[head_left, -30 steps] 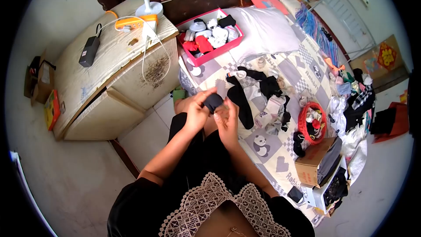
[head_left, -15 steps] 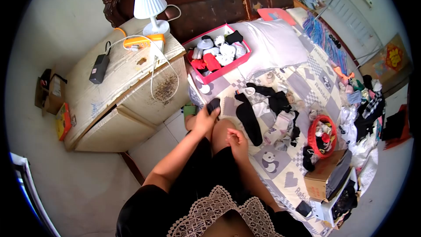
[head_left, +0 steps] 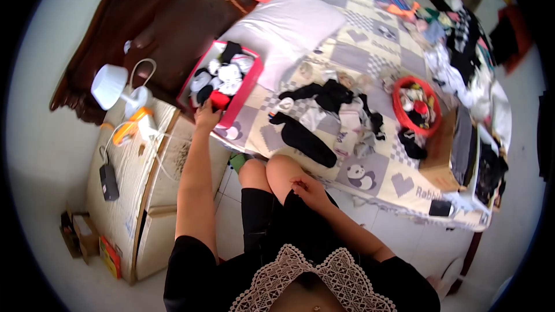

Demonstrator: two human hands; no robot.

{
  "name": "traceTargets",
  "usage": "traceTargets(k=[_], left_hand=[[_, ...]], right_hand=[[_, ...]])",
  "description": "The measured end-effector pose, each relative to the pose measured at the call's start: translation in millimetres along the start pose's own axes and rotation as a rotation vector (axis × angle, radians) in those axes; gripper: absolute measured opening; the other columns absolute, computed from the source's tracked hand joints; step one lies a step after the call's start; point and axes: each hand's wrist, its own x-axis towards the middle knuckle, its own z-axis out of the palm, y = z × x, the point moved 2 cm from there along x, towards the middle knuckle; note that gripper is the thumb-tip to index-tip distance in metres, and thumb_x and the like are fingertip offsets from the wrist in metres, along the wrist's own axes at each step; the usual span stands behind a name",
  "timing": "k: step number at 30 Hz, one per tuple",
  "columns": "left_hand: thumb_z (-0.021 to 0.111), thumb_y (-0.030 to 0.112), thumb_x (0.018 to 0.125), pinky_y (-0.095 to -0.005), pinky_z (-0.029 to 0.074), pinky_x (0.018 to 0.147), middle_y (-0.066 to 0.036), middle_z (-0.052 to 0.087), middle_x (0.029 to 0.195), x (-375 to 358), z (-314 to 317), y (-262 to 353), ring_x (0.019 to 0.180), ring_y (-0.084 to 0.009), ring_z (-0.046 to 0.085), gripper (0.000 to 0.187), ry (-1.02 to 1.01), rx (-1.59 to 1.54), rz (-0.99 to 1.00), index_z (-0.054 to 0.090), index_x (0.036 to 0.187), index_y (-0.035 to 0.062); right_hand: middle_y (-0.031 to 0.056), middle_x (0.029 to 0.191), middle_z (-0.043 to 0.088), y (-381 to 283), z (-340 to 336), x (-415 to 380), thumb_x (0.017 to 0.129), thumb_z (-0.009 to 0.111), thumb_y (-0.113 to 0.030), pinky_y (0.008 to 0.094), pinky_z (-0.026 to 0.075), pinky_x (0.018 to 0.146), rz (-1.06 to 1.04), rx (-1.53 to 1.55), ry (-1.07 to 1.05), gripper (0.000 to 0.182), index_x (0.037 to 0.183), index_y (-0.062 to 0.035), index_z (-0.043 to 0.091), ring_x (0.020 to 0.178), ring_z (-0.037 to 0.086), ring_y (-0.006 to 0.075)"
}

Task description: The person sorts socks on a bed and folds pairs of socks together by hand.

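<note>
My left hand (head_left: 207, 117) reaches to the near left end of a pink box (head_left: 236, 104). Its fingers are closed on a dark rolled sock (head_left: 203, 93), just inside the box wall. Right beside the fingers lies a red rolled sock (head_left: 219, 100). White rolled socks (head_left: 229, 75) and a black one (head_left: 232, 51) fill other parts of the box. Over my thigh rests my right hand (head_left: 312, 192), its fingers curled in and nothing visible in them. A long black sock (head_left: 306, 143) lies flat on the bed in front of my knees.
Loose socks (head_left: 332, 97) are spread on the bed, left of a red basket (head_left: 396, 104) of small items. A cardboard box (head_left: 442, 159) stands at the right. On the left, a cabinet (head_left: 128, 179) carries a lamp (head_left: 110, 86) and an orange power strip (head_left: 128, 130).
My left hand has moved from above my knee to the pink box, carrying the dark sock. The view has turned, while my right hand stays over my thigh.
</note>
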Motion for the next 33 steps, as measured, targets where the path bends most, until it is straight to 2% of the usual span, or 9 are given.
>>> traceTargets(k=[8,10,12,16,21,26,29,32,33], left_hand=[[0.067,0.032,0.075,-0.0451,0.035,0.101,-0.017,0.043,0.137,-43.4,-14.2,26.0,0.120,-0.0398,0.043,0.073,0.033,0.034,0.071,0.036,0.138,0.0128],[0.067,0.026,0.077,-0.0450,0.037,0.100,-0.018,0.040,0.138,-69.6,-10.9,41.4,0.120,-0.0405,0.043,0.066,0.434,0.036,0.186,0.040,0.135,0.0126],[0.068,0.017,0.076,-0.0450,0.038,0.099,-0.019,0.039,0.137,-110.9,-4.0,63.6,0.122,-0.0407,0.041,0.057,0.528,-0.205,0.231,0.046,0.129,0.0103],[0.068,0.010,0.075,-0.0426,0.042,0.096,-0.020,0.043,0.134,-204.4,38.6,102.4,0.120,-0.0400,0.044,0.051,0.260,-0.476,0.251,0.049,0.123,0.0032],[0.066,0.003,0.077,-0.0303,0.050,0.081,-0.016,0.047,0.128,-289.3,75.6,115.8,0.105,-0.0264,0.056,0.041,-0.099,-0.685,0.135,0.055,0.117,0.0018],[0.063,0.004,0.081,-0.0280,0.051,0.075,-0.012,0.050,0.126,-308.1,64.6,117.5,0.091,-0.0210,0.062,0.033,-0.177,-0.744,0.091,0.059,0.114,0.0025],[0.063,0.004,0.082,-0.0273,0.051,0.074,-0.012,0.057,0.117,-294.2,57.2,113.6,0.086,-0.0198,0.063,0.027,-0.173,-0.737,0.063,0.062,0.109,0.0029],[0.062,0.008,0.085,-0.0257,0.049,0.074,-0.012,0.065,0.098,-274.0,47.5,123.1,0.088,-0.0164,0.063,0.022,-0.188,-0.750,-0.008,0.063,0.106,0.0012],[0.061,0.010,0.087,-0.0254,0.049,0.075,-0.012,0.065,0.099,-264.6,49.4,124.5,0.089,-0.0160,0.062,0.022,-0.146,-0.766,0.104,0.063,0.106,0.0002]], right_hand=[[0.0071,0.082,0.063,22.1,-49.6,19.2,0.083,0.062,-0.012,0.0280,0.047,0.065,0.006,-0.150,0.204,0.018,0.099,-0.0039,0.063,0.071,0.060,0.0148],[0.0089,0.085,0.064,26.6,-71.5,43.4,0.081,0.063,-0.014,0.0298,0.048,0.066,-0.099,-0.275,0.306,0.019,0.097,-0.0048,0.065,0.074,0.061,0.0176],[0.0093,0.086,0.063,23.4,-89.2,67.1,0.080,0.063,-0.014,0.0308,0.048,0.068,-0.133,-0.344,0.358,0.019,0.097,-0.0055,0.065,0.075,0.062,0.0207],[0.0131,0.094,0.061,24.8,-117.8,146.1,0.075,0.063,-0.014,0.0380,0.048,0.078,-0.342,-0.726,0.477,0.021,0.094,-0.0057,0.066,0.087,0.059,0.0304],[0.0096,0.134,0.043,37.4,-141.1,215.3,0.077,0.063,-0.021,0.0394,0.041,0.097,-0.089,-1.027,0.396,0.028,0.105,-0.0178,0.068,0.118,0.043,0.0333],[0.0086,0.141,0.036,46.9,-147.1,228.8,0.079,0.062,-0.030,0.0391,0.038,0.100,0.187,-1.105,0.211,0.032,0.110,-0.0282,0.066,0.125,0.036,0.0314],[0.0093,0.132,0.046,37.4,-148.9,220.1,0.080,0.063,-0.030,0.0385,0.040,0.096,0.262,-0.846,0.389,0.032,0.110,-0.0228,0.067,0.121,0.041,0.0268],[0.0052,0.116,0.057,40.6,-153.5,203.0,0.081,0.061,-0.038,0.0393,0.042,0.088,-0.120,-0.265,0.429,0.031,0.104,-0.0183,0.068,0.107,0.052,0.0264],[0.0046,0.107,0.059,23.5,-148.9,183.2,0.083,0.060,-0.036,0.0389,0.043,0.085,-0.021,0.273,0.281,0.027,0.099,-0.0164,0.067,0.098,0.054,0.0237]])
